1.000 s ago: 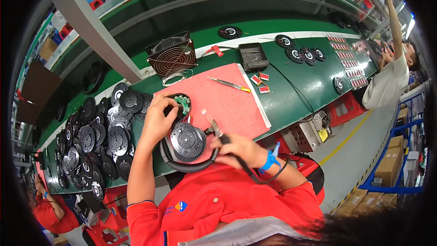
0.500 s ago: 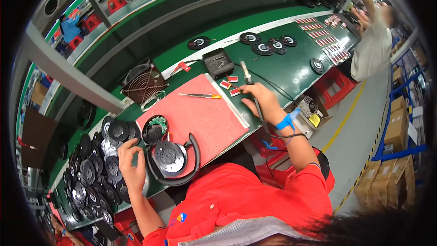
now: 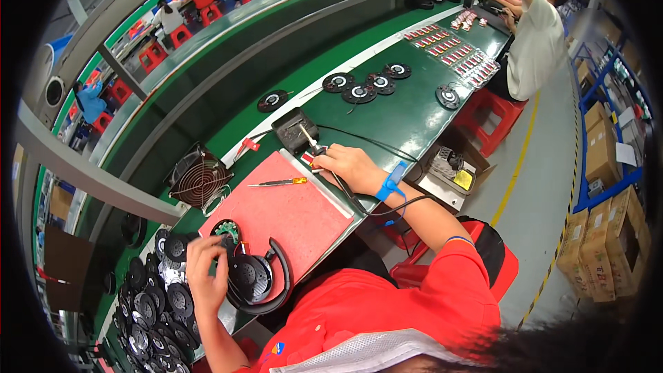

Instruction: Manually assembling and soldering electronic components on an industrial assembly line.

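Note:
My right hand [image 3: 347, 168] grips a soldering iron [image 3: 319, 149] by its dark handle, its metal end over the black tip-cleaning box [image 3: 295, 131]. Part of a small red-and-white piece [image 3: 306, 157] shows beside this hand. My left hand [image 3: 206, 273] is loosely curled, thumb apart from the fingers, at the left side of a black headphone [image 3: 282, 271]. Its fingertips overlap an opened ear cup with a green circuit board [image 3: 226, 229]; whether they touch it, I cannot tell. The other ear cup [image 3: 250, 276] lies at the near edge of a pink mat [image 3: 276, 200].
Tweezers with a yellow end [image 3: 280, 182] lie on the mat. A pile of black speaker discs [image 3: 155, 304] spreads at left, beside a fan with a round grille [image 3: 200, 186]. More discs [image 3: 359, 92] and rows of red-and-white pieces [image 3: 449, 48] lie farther right. A co-worker [image 3: 535, 41] reaches upward.
My right hand has brought the soldering iron left to the black box. My left hand has come closer to the opened ear cup. The whole view has shifted.

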`<state>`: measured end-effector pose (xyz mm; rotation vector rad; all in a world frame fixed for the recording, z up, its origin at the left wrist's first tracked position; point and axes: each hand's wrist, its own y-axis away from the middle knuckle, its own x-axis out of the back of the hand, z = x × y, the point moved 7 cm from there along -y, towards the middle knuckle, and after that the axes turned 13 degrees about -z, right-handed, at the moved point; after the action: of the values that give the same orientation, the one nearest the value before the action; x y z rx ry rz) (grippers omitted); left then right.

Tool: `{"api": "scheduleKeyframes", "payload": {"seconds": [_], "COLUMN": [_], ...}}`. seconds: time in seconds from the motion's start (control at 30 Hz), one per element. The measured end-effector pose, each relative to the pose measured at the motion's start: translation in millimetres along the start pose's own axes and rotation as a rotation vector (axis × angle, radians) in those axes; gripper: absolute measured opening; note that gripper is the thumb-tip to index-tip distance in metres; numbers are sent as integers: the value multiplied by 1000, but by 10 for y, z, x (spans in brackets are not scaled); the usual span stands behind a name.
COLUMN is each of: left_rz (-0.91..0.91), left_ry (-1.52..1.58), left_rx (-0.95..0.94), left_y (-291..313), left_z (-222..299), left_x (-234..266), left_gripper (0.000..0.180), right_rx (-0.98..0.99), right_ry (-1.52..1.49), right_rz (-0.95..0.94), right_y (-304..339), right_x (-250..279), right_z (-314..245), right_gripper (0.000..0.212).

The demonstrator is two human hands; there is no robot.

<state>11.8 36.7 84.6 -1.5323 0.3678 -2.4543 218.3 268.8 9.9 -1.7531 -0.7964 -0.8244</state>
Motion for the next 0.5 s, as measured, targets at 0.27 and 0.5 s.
{"api": "scheduleKeyframes", "payload": {"seconds": [0.27,0.5], "left_rz": [-249,-417], "left_ry": [-213,-399], "left_rx": [-239,-118], "left_y": [-1572,-2928], "left_z": [285,-491], "left_x": [-247,-1435], "left_gripper": [7,28], "right_rx": [-97,-174], "right_ry": [-118,-239], "right_rz": [149,187], "right_y": [7,181], "right_x": [223,219], "right_z": [76,203], "right_gripper": [29,31]}}
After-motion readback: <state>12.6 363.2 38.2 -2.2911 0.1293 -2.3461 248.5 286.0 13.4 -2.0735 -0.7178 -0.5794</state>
